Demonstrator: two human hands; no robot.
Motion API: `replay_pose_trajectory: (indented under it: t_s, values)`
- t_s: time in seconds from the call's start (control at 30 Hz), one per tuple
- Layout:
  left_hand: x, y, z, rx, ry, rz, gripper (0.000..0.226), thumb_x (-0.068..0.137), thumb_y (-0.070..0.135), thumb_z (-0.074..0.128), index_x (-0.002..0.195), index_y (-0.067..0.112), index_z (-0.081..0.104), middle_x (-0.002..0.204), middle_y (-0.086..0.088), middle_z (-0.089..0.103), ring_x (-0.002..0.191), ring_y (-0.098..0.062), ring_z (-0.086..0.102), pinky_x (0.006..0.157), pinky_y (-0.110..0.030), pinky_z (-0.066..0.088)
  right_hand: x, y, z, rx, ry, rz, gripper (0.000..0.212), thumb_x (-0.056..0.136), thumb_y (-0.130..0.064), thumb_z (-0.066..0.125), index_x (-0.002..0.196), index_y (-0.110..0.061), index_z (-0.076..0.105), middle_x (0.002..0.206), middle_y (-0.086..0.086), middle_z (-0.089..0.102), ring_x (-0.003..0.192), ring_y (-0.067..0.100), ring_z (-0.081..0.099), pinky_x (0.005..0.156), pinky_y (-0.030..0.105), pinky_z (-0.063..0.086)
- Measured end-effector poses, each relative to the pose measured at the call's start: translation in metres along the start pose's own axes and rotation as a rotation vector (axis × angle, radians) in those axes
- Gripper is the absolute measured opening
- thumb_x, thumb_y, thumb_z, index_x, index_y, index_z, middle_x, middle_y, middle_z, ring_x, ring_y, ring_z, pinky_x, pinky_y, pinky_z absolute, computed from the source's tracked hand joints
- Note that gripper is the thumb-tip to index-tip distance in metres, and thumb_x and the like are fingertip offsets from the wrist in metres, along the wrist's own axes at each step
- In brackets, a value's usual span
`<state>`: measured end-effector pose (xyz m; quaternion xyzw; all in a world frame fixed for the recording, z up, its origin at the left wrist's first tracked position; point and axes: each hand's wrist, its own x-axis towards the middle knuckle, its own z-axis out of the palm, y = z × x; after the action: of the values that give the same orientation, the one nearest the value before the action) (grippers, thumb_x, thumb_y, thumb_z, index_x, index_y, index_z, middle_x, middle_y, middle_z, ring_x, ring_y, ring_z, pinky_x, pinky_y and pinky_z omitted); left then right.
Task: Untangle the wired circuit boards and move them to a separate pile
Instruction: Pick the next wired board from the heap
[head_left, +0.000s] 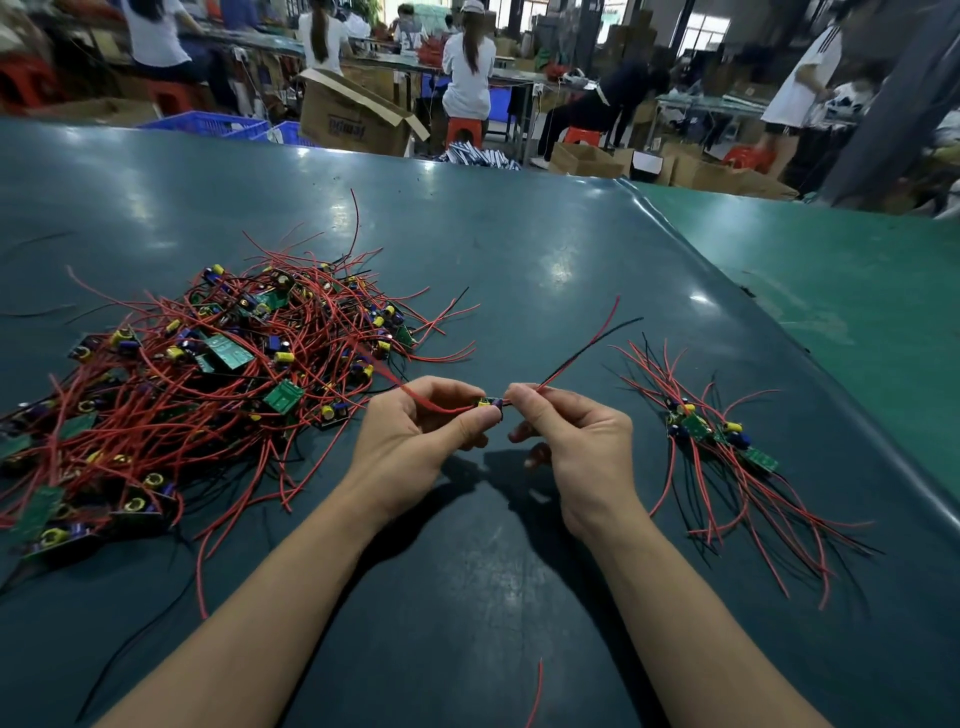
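1. While both forearms reach in from the near edge, a stray red wire offcut (537, 691) lies alone on the dark green table mat (467, 597) between them.
2. Above the mat at centre, the left hand (415, 436) pinches a small wired circuit board (490, 404) between thumb and fingers, with its red lead running back under the fingers.
3. Just beside it, the right hand (569, 436) pinches the board's other leads, a red and black wire pair (587, 343) that rises up and to the right.
4. Judging by this, one board is lifted free of the tangle and its wires are being drawn straight.
5. Next it probably needs carrying right and laying down on the sorted pile (717, 441), with the leads pulled clear so none snags.
6. Left of the hands sprawls the tangled heap (208, 374) of boards and red wires, most of the job undone.
7. Beyond the table, seated workers and a cardboard box (353, 117) fill the workshop.
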<state>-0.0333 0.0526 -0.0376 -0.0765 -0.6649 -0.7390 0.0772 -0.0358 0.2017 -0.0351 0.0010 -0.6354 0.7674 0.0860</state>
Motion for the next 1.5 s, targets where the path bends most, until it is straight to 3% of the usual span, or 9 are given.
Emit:
replay_pose_trajectory:
  t_s: [0.17, 0.33, 0.57, 0.77, 0.9, 1.1, 1.27, 1.5]
  values:
    - [0.002, 0.000, 0.001, -0.038, 0.052, -0.029, 0.015, 0.075, 0.002, 0.077, 0.087, 0.004, 0.068, 0.069, 0.001, 0.072, 0.056, -0.010, 0.064, 0.058, -0.017, 0.052, 0.002, 0.001, 0.004, 0.046, -0.002, 0.068, 0.010, 0.087, -0.014, 0.071, 0.079, -0.010, 0.075, 0.080, 0.003, 0.075, 0.051, 0.011, 0.060, 0.038, 0.019, 0.041]
    - [0.002, 0.002, 0.000, -0.092, 0.067, -0.070, 0.016, 0.072, 0.005, 0.078, 0.084, 0.005, 0.068, 0.067, -0.001, 0.071, 0.052, -0.012, 0.059, 0.055, -0.019, 0.051, 0.005, 0.001, 0.001, 0.112, 0.099, 0.133, 0.014, 0.080, -0.016, 0.078, 0.074, -0.009, 0.068, 0.067, 0.003, 0.069, 0.045, 0.010, 0.053, 0.036, 0.019, 0.037]
    - [0.005, 0.000, -0.005, -0.134, 0.084, -0.153, 0.032, 0.064, 0.020, 0.079, 0.089, 0.004, 0.066, 0.072, -0.007, 0.072, 0.051, -0.010, 0.060, 0.053, -0.018, 0.050, 0.000, 0.001, 0.003, 0.002, -0.030, 0.038, 0.017, 0.082, -0.012, 0.076, 0.073, -0.008, 0.062, 0.064, 0.003, 0.067, 0.044, 0.012, 0.053, 0.037, 0.021, 0.039]
    - [0.009, -0.002, -0.011, -0.256, 0.140, -0.181, 0.035, 0.058, 0.029, 0.080, 0.085, 0.010, 0.068, 0.075, -0.005, 0.074, 0.052, -0.009, 0.060, 0.053, -0.017, 0.050, 0.000, 0.001, 0.003, 0.009, 0.003, 0.027, 0.016, 0.086, -0.010, 0.072, 0.075, -0.011, 0.061, 0.065, 0.002, 0.067, 0.045, 0.014, 0.055, 0.037, 0.021, 0.040]
    - [0.007, -0.001, -0.010, -0.236, 0.056, -0.182, 0.043, 0.054, 0.031, 0.083, 0.088, 0.008, 0.069, 0.076, -0.008, 0.074, 0.053, -0.011, 0.060, 0.054, -0.018, 0.050, -0.001, 0.000, 0.003, -0.009, -0.106, 0.121, 0.006, 0.090, -0.014, 0.068, 0.085, -0.014, 0.070, 0.069, 0.002, 0.070, 0.048, 0.012, 0.058, 0.038, 0.021, 0.043]
    - [0.007, -0.002, -0.010, -0.171, 0.048, -0.166, 0.037, 0.061, 0.025, 0.080, 0.089, 0.004, 0.069, 0.071, -0.007, 0.072, 0.051, -0.011, 0.058, 0.054, -0.017, 0.049, -0.003, -0.001, 0.001, -0.036, -0.280, 0.075, 0.017, 0.091, -0.003, 0.064, 0.103, -0.012, 0.071, 0.081, 0.001, 0.072, 0.062, 0.012, 0.061, 0.042, 0.024, 0.047]
    - [0.006, -0.001, -0.007, -0.095, 0.013, -0.140, 0.037, 0.064, 0.019, 0.080, 0.091, -0.004, 0.067, 0.068, -0.007, 0.072, 0.049, -0.010, 0.057, 0.051, -0.018, 0.049, -0.002, 0.002, 0.003, -0.075, -0.146, 0.035, 0.009, 0.088, -0.013, 0.070, 0.088, -0.016, 0.078, 0.070, 0.001, 0.071, 0.054, 0.010, 0.060, 0.040, 0.022, 0.044]
    - [0.004, 0.001, -0.003, -0.083, 0.013, -0.145, 0.035, 0.062, 0.019, 0.081, 0.087, -0.001, 0.066, 0.068, -0.008, 0.072, 0.047, -0.010, 0.057, 0.051, -0.018, 0.047, 0.004, 0.004, 0.005, 0.029, 0.128, 0.023, 0.019, 0.084, -0.015, 0.075, 0.065, -0.015, 0.076, 0.060, 0.004, 0.066, 0.045, 0.010, 0.049, 0.038, 0.019, 0.035]
